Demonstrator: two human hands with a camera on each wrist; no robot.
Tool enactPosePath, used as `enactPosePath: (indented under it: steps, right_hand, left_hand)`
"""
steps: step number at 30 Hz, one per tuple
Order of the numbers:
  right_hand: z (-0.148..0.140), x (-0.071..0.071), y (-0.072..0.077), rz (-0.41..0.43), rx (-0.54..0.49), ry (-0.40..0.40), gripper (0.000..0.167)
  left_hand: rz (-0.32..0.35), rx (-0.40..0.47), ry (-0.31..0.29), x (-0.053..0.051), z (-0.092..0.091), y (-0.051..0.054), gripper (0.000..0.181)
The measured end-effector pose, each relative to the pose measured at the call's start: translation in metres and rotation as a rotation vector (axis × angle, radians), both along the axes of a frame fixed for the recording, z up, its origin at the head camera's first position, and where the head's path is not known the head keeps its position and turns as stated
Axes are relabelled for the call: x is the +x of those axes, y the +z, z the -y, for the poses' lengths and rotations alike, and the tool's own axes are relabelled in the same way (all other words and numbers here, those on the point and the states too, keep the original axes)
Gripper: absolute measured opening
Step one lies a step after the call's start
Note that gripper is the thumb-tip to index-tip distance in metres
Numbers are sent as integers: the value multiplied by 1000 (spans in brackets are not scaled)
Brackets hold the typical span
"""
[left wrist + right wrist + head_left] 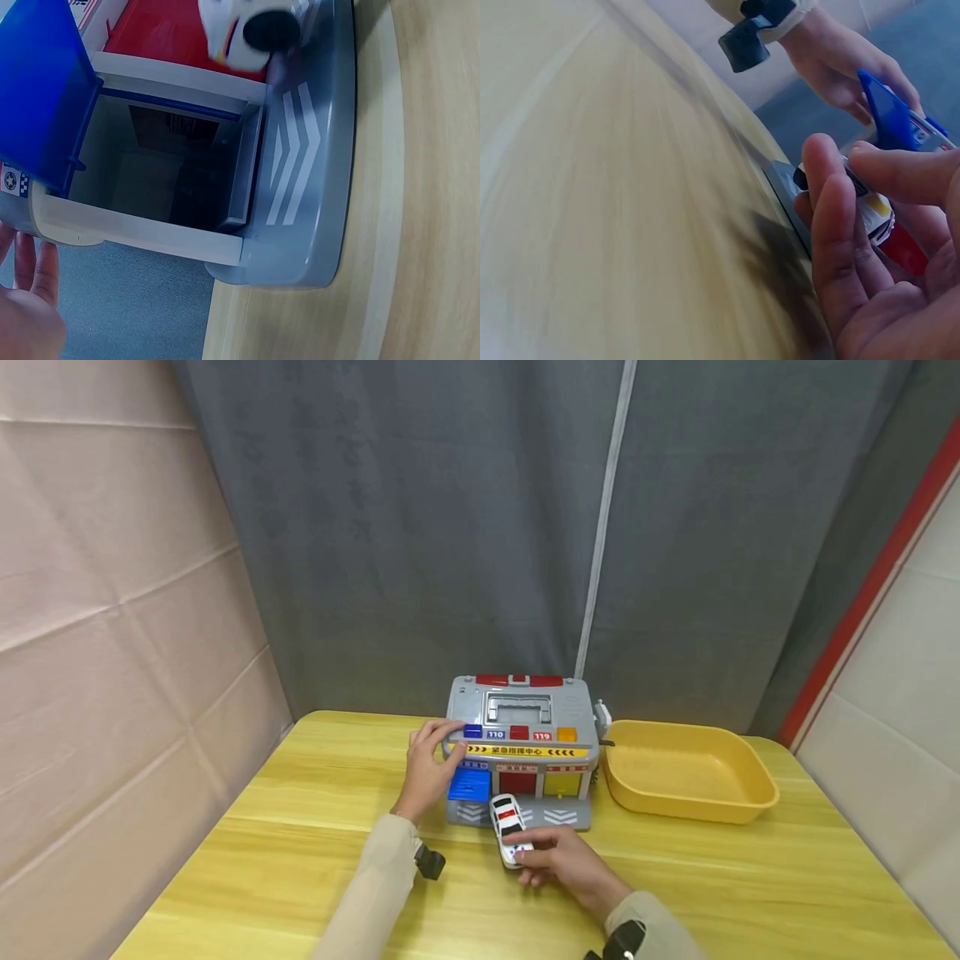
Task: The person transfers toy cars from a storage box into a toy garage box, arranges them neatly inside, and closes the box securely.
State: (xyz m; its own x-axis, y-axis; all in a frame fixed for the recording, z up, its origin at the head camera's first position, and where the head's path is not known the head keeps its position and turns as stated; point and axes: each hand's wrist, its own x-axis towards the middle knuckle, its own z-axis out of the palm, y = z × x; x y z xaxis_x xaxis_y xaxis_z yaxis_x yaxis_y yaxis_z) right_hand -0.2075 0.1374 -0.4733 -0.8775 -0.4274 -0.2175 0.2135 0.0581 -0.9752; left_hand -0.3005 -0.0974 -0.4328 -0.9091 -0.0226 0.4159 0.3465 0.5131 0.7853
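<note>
A grey toy garage (570, 714) with blue, red and yellow doors stands on the table. Its blue door (469, 786) is swung up, baring a hollow bay (146, 180) in the left wrist view. My left hand (427, 772) holds the garage's left front roof corner, thumb at the front and fingers over the top. Just before the garage, my right hand (566, 862) pinches a white toy car (505, 807) with a red roof bar. The car is tilted over the grey ramp, and my fingers partly hide it in the right wrist view.
A yellow plastic tub (693, 814) stands on the wooden table (300, 852), right of the garage. A grey curtain (420, 552) hangs behind the table. Pale cloth walls flank both sides.
</note>
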Motion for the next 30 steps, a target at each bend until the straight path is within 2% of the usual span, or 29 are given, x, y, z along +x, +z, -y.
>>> enactPosePath:
  steps: [12, 19, 23, 30]
  right_hand:
    - [30, -13, -2, 63, -74, -16, 37]
    - [44, -18, -2, 61, -113, -21, 38]
    - [52, -23, -1, 74, -133, -53, 39]
    - [66, -29, -3, 75, -160, -156, 34]
  left_hand:
    - [-15, 8, -3, 1, 0, 0, 30]
    - [-29, 7, -7, 0, 1, -1, 30]
    - [-26, 1, -3, -1, 1, -1, 30]
    - [-20, -3, -3, -2, 1, -3, 30]
